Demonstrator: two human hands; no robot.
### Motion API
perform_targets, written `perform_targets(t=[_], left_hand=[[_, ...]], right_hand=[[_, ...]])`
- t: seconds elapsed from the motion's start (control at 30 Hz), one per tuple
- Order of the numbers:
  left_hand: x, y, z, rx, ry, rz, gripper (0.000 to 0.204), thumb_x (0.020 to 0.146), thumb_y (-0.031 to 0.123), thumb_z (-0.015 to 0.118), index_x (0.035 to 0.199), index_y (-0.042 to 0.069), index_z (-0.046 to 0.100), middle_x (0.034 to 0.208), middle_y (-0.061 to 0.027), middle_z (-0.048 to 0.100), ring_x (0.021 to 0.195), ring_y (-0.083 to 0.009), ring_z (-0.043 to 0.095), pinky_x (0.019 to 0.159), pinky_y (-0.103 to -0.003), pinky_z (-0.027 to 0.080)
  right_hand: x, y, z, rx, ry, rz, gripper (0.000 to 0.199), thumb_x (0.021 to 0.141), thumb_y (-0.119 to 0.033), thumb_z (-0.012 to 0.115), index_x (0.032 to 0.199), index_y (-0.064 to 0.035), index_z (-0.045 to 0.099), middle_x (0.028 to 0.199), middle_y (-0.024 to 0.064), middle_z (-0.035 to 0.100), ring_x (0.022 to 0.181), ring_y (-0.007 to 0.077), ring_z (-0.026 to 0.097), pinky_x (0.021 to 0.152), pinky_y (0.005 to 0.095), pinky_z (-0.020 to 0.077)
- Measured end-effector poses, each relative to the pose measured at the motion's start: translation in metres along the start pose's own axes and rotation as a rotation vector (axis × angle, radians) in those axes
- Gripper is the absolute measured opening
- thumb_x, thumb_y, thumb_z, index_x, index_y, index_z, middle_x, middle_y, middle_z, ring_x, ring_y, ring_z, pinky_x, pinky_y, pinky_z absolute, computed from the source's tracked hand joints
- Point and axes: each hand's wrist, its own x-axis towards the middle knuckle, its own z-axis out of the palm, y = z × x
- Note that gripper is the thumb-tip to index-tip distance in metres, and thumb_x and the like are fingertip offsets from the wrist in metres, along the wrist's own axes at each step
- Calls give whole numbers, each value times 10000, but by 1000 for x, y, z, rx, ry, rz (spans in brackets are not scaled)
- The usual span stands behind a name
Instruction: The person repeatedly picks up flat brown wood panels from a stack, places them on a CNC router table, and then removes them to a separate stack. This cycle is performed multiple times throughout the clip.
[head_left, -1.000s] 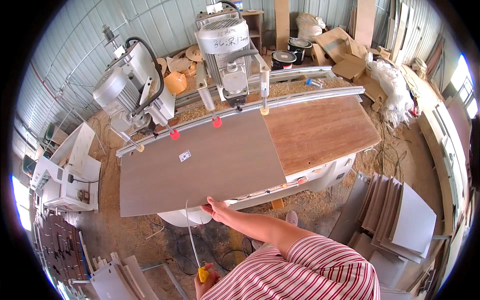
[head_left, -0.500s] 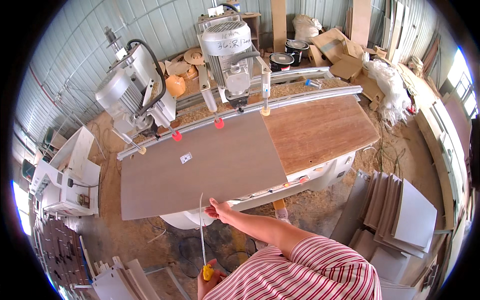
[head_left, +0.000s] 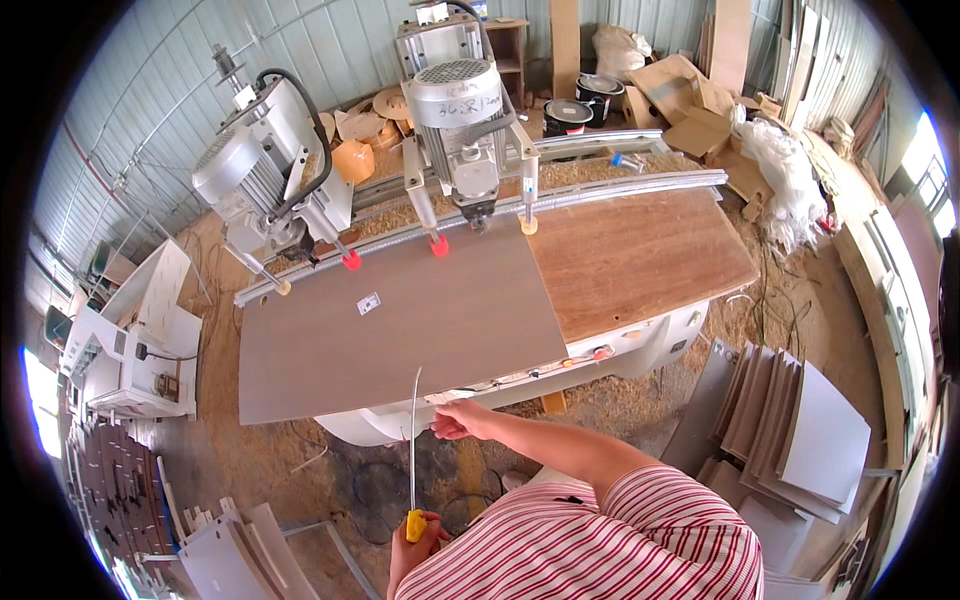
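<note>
My left hand (head_left: 413, 543), low in the picture, is closed round the yellow case of a tape measure (head_left: 414, 526). Its thin pale blade stands out forward and bends at the tip, over the near edge of a grey-brown panel (head_left: 430, 315). My right hand (head_left: 460, 420) hangs just off that near edge, fingers loosely apart and holding nothing. The panel lies flat on a drilling machine's table, a small white label (head_left: 369, 303) on its top. Its far side lies by two grey motor heads, the left head (head_left: 240, 175) and the right head (head_left: 457, 100), with red-tipped and cream-tipped rods.
Bare brown wooden tabletop (head_left: 640, 260) extends right of the panel. Grey boards (head_left: 820, 430) lean in a stack at right, more boards (head_left: 235, 560) at lower left. A white machine (head_left: 130, 350) stands at left. Cartons (head_left: 690, 110) and lidded buckets (head_left: 568, 115) lie beyond. Sawdust covers the floor.
The panel has slid away from me, farther in toward the motor heads. My right hand has drawn off its near edge. The tape measure stays in my left hand, shifted slightly.
</note>
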Motion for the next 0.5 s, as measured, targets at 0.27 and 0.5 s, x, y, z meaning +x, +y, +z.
perform_targets(t=[0.27,0.5], left_hand=[[-9,15,9,-104,-54,-51,139,946,149,622,1024,34,617,757,-31,653,558,-40,487,504,-199,371],[-1,13,-5,-331,15,-58,150,882,116,710,992,38,642,729,-25,606,569,-59,494,503,-214,376]], right_hand=[[-98,51,-103,-155,82,67,260,987,-313,539,1022,-71,629,985,75,714,854,157,699,777,328,574],[-163,76,-200,-84,286,33,246,980,-302,556,1043,-82,648,933,48,706,814,129,668,743,298,537]])
